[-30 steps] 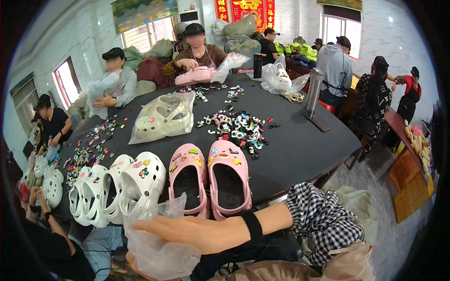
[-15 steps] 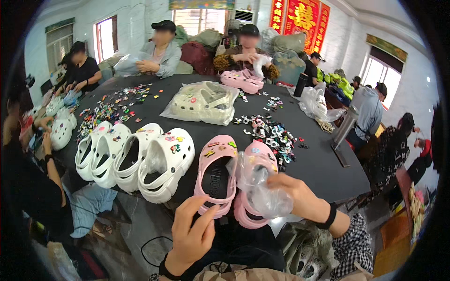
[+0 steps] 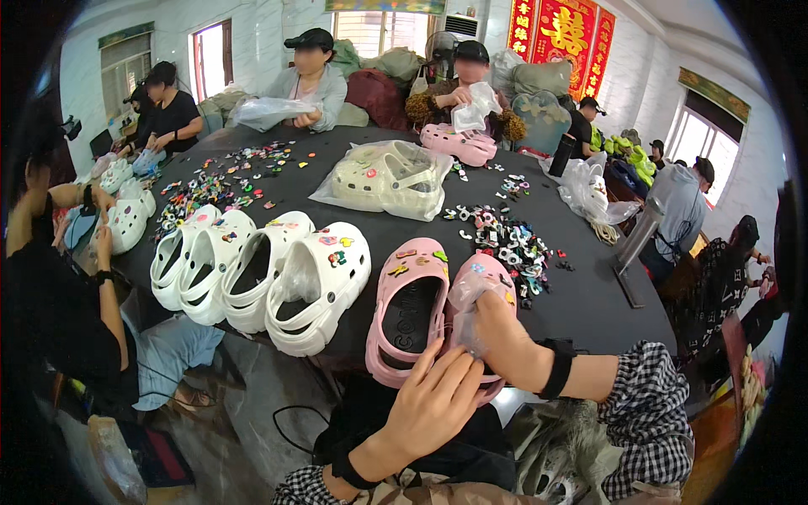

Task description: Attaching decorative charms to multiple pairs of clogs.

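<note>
Two pink clogs stand side by side at the near table edge, with colourful charms on their toes. My right hand [image 3: 505,341] is closed on crumpled clear plastic [image 3: 465,295], pressing it into the opening of the right pink clog [image 3: 486,269]. Its fingertips are hidden inside that shoe. My left hand [image 3: 429,404] reaches across the heels, fingers stretched out toward the plastic and the right clog's rim. Just left of it, the left pink clog [image 3: 412,263] shows a bare dark insole. Several white clogs [image 3: 324,273] with charms stand in a row farther left; the nearest has clear plastic inside.
A bagged pale clog pair [image 3: 383,181] lies mid-table. Loose charms form piles at right [image 3: 509,244] and left [image 3: 210,189]. A metal stand [image 3: 640,244] rises near the right edge. Co-workers sit around the table, one handling plastic above another pink pair [image 3: 459,145].
My right hand has pushed the plastic down into the right pink clog. My left hand has moved right, from the left clog's heel to the right clog. The view has shifted slightly.
</note>
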